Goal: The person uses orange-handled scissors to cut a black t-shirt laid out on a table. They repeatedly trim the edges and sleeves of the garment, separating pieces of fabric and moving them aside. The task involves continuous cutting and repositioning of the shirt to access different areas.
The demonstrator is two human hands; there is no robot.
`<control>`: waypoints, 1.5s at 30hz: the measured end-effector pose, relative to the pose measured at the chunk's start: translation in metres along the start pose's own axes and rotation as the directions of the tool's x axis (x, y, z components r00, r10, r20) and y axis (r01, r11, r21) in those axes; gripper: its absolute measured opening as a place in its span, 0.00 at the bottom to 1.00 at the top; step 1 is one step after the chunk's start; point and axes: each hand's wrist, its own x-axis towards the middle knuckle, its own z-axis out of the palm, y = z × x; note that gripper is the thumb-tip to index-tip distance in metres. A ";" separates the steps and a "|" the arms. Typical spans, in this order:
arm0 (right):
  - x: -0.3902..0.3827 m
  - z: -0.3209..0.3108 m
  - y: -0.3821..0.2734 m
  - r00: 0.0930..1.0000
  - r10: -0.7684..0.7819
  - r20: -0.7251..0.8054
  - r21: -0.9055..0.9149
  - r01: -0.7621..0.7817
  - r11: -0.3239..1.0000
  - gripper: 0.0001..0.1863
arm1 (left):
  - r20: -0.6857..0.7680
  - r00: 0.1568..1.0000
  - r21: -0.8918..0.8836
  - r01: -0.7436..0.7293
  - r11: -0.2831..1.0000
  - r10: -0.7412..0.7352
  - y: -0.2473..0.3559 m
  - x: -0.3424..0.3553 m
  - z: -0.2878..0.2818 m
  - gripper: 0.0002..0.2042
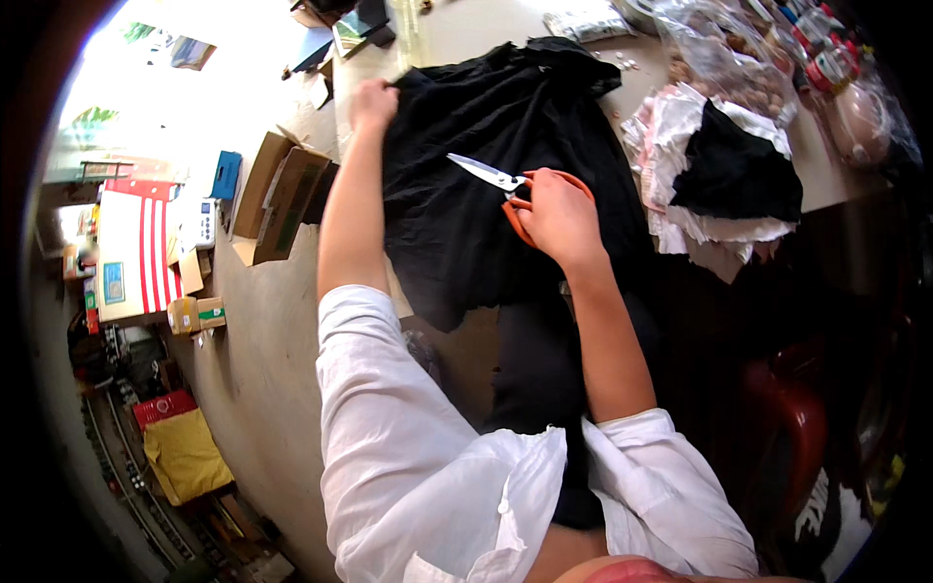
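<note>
"Across the table [468,26]: black cloth [466,233], upper-left corner pinched by left hand [372,105]; right hand [566,222] grips scissors [505,181]."
"Handling?"
"Likely light, limp; best held taut by its edge."

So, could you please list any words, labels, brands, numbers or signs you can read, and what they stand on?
Nothing reads clearly.
White packet: print too small.
Striped carton: blue label, too blurred.
Red box: marking too blurred.
Black cloth and orange-handled scissors: no text visible.
</note>
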 end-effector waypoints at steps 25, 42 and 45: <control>0.006 -0.004 0.019 0.999 -0.037 -0.010 -0.069 0.036 0.997 0.17 | -0.287 0.958 -0.166 -0.056 0.985 0.006 -0.063 -0.271 -0.025 0.36; -0.026 0.015 0.049 0.954 -0.147 -0.261 -0.410 0.028 0.912 0.21 | 0.080 0.776 -0.922 0.297 0.250 -0.625 -0.013 -0.406 0.005 0.15; -0.016 0.009 0.071 0.965 -0.132 -0.226 -0.248 0.074 0.966 0.17 | 0.058 0.806 -0.918 0.275 0.286 -0.589 0.004 -0.419 -0.009 0.11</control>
